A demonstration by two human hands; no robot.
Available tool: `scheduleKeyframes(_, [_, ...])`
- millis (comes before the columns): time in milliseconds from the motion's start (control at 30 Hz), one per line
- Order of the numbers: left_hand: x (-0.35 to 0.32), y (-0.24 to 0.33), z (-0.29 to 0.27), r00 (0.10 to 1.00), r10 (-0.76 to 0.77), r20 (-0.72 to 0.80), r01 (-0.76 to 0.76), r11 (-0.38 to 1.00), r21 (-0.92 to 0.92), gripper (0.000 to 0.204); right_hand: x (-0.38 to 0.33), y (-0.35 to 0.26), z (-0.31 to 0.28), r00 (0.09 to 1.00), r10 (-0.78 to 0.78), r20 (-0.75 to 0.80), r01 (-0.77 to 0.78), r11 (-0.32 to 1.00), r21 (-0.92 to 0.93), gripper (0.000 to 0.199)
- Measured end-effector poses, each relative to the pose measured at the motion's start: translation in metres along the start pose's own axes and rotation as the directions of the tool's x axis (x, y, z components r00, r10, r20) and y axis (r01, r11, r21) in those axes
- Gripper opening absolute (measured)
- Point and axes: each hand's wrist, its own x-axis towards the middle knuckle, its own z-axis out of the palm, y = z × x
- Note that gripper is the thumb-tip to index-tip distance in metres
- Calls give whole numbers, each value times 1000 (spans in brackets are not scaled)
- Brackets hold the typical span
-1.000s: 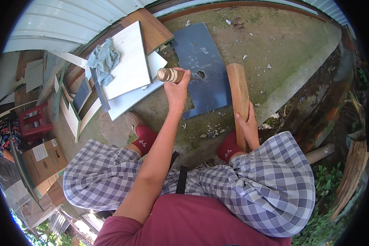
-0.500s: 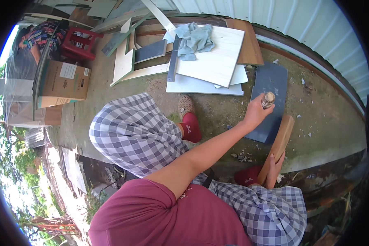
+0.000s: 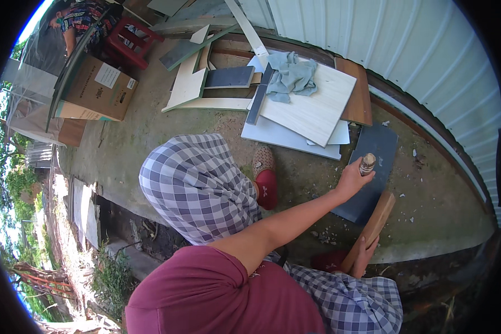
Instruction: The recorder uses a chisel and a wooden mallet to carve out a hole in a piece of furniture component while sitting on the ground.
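Observation:
My left hand (image 3: 352, 181) is closed around an upright tool handle (image 3: 368, 162) with a round, worn wooden end and a banded side. Its lower end is hidden by the hand, so I cannot tell the tool's kind. Under it lies a dark grey board (image 3: 379, 146) on the ground. Nearer my body, my right hand (image 3: 365, 255) grips a thick brown wooden bar (image 3: 377, 216), its far end angled up toward the board. A small gap separates the bar from the left hand.
Stacked white boards (image 3: 317, 108) with a grey-blue cloth (image 3: 291, 77) lie ahead, beside a brown board (image 3: 357, 92). Pale frame pieces (image 3: 181, 89), a cardboard box (image 3: 99, 89), a red stool (image 3: 132, 42) and another person (image 3: 86, 25) are at left. A corrugated wall (image 3: 406, 50) runs along the right.
The whole view has shifted, so the boards and box sit differently in it. The bar's far end is slightly farther from the handle. Both hands keep their holds.

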Motion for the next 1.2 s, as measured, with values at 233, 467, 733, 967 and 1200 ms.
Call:
scheduleKeyframes(233, [-5,-6,-11,998,68,-9,-66,992,108,33,1,8,10,1000,-16,17,17,998,-58,69])
scheduleKeyframes(467, [-13,-11,4,1000,-4,-15,4,1000,18,25,-10,6,3,999,31,-21,-30,999,30,70])
scheduleKeyframes(733, [22,-34,-25,980,-160,-121,132,969,-209,16,8,-8,12,998,-33,-49,35,999,41,70])
scheduleKeyframes(967, [-7,-26,-7,964,-254,-83,216,923,-317,17,-6,-2,1,997,-18,-77,24,996,82,74])
scheduleKeyframes(1200, [-8,-34,-10,983,-153,-104,127,966,-224,20,-9,-7,9,998,-17,-67,18,1000,17,77])
